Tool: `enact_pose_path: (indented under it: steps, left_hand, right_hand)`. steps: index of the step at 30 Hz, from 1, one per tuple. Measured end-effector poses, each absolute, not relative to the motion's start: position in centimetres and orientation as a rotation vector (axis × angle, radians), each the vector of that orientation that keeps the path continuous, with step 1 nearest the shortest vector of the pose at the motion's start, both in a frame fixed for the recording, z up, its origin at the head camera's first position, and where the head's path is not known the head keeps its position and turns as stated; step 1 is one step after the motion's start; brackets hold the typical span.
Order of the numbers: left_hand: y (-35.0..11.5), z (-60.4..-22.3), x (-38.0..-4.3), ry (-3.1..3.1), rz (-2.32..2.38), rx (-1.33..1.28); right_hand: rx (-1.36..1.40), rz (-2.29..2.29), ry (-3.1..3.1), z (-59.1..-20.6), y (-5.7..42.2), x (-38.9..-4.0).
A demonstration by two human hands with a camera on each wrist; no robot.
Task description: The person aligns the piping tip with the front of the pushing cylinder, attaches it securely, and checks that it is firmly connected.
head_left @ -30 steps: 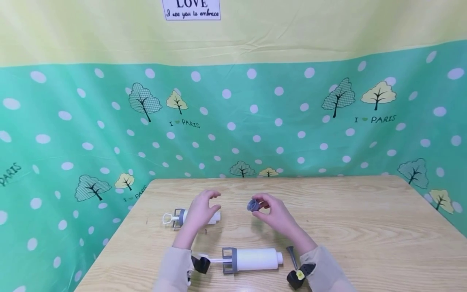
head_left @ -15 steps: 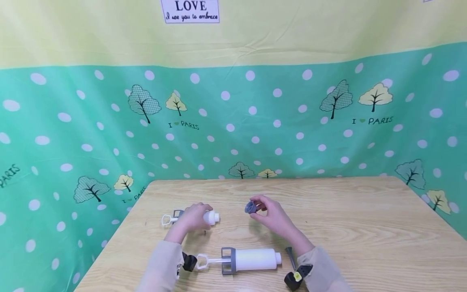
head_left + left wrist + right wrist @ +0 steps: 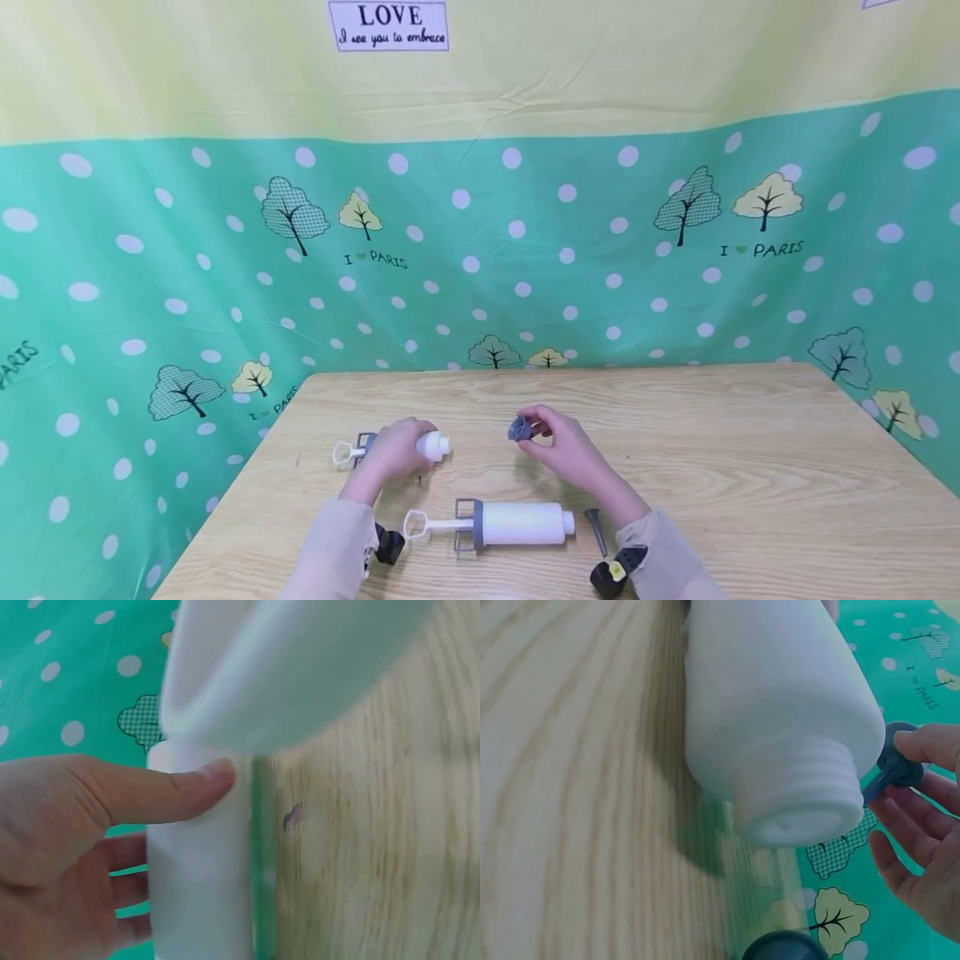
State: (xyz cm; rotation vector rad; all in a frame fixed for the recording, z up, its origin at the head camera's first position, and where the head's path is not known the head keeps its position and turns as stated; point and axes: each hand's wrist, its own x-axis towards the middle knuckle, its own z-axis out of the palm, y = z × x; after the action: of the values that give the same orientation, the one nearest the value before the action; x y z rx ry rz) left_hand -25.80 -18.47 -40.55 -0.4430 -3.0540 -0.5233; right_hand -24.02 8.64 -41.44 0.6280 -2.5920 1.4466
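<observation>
On the left of the table, my left hand grips the white barrel of a syringe-like pump, whose white pull handle points left. In the left wrist view, the thumb lies across the white barrel with fingers behind it. My right hand pinches a small grey funnel-like cap between thumb and fingertips, above the table. A second, larger-looking pump lies nearer me, with a grey two-looped collar and a threaded neck.
A slim grey nozzle lies beside the near pump's neck, close to the right wrist strap. A small dark mark shows on the wooden table. Behind the table hangs a green dotted cloth.
My left hand has come down onto the left pump and taken hold of its barrel. The near pump has rolled slightly away from me. My right hand stays nearly in place with the cap.
</observation>
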Motion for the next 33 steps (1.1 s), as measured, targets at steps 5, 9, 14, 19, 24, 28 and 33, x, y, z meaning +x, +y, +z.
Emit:
enact_pose_path:
  steps: [5,9,14,19,24,28,33]
  left_hand:
    - [-18.2,-40.6,-25.8,-2.939,-0.524,-0.404]
    - [-17.5,-40.0,-25.5,-2.855,-0.536,-0.374]
    - [-16.2,-39.0,-24.8,-2.756,-0.573,-0.402]
    - [-14.7,-38.2,-24.3,-2.688,-0.577,-0.442]
    - [-13.4,-37.4,-23.9,-2.632,-0.592,-0.478]
    - [-12.4,-36.8,-23.6,-2.598,-0.589,-0.512]
    - [-10.9,-36.3,-23.4,-2.572,-0.541,-0.547]
  right_hand:
    - [0.613,1.431,-2.605,-41.6,8.8,-24.0]
    - [0.631,1.444,-2.598,-41.6,8.8,-24.1]
    - [0.66,1.422,-2.573,-41.5,8.8,-24.1]
    - [0.677,1.377,-2.555,-41.2,8.7,-24.0]
    - [0.699,1.345,-2.532,-40.6,8.6,-24.0]
    - [0.71,1.343,-2.496,-40.0,8.4,-24.1]
    - [0.728,1.364,-2.457,-39.5,8.1,-24.3]
